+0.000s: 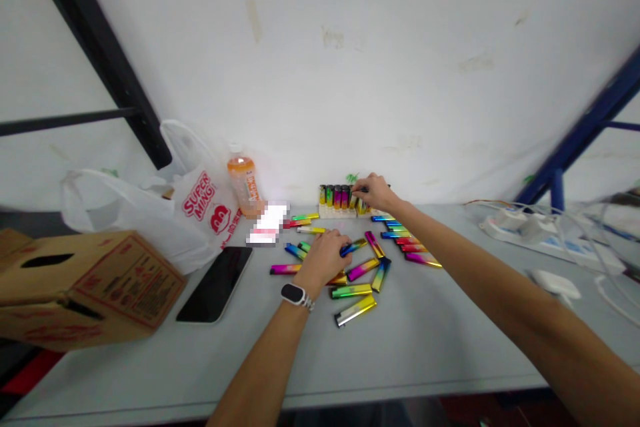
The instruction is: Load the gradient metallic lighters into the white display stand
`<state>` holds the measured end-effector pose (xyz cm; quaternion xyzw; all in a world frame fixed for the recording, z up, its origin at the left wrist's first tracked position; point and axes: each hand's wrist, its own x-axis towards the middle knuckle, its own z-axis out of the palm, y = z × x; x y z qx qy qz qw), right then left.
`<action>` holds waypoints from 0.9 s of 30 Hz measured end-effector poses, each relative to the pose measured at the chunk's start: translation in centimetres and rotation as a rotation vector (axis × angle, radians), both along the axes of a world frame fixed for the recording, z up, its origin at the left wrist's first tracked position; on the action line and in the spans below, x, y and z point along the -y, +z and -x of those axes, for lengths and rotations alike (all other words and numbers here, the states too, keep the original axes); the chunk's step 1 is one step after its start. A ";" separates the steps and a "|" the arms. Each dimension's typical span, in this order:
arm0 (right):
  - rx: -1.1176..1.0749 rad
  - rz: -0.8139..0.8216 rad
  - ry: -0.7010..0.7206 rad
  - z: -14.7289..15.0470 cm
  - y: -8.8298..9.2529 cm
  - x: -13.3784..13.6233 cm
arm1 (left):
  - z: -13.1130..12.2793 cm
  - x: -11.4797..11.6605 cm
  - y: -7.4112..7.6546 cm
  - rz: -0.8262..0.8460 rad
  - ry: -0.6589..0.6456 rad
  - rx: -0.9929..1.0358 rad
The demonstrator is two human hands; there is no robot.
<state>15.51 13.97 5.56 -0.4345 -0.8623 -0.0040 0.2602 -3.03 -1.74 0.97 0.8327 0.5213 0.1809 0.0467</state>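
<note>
White wall (pixel 400 47) behind, gray desk (pixel 410 347) beneath the tray (pixel 330 213) of lighters (pixel 337 197). The right hand (pixel 376 191) pinches one lighter (pixel 363 190) at the tray; the left hand (pixel 326 256), grip unclear, curls among loose lighters (pixel 351 291) before it.

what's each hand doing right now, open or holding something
Left hand: curled at a blue-yellow lighter; grip unclear.
Right hand: curled at the standing lighters; grip unclear.
</note>
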 end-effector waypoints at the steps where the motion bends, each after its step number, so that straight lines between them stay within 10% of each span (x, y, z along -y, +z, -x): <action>1: 0.008 0.001 0.005 0.0 -0.1 -0.1 | 0.0 -0.1 0.0 -0.005 0.008 0.003; 11: 0.033 -0.147 -0.148 0.9 -0.9 2.2 | 0.7 -0.4 -0.4 0.018 0.036 0.415; 16: -0.404 -0.163 -0.195 1.5 -2.3 6.4 | 0.1 -0.2 0.0 -0.001 0.053 0.712; 27: -1.107 0.567 0.137 2.7 -4.1 13.4 | -0.6 0.1 0.1 0.027 0.000 1.010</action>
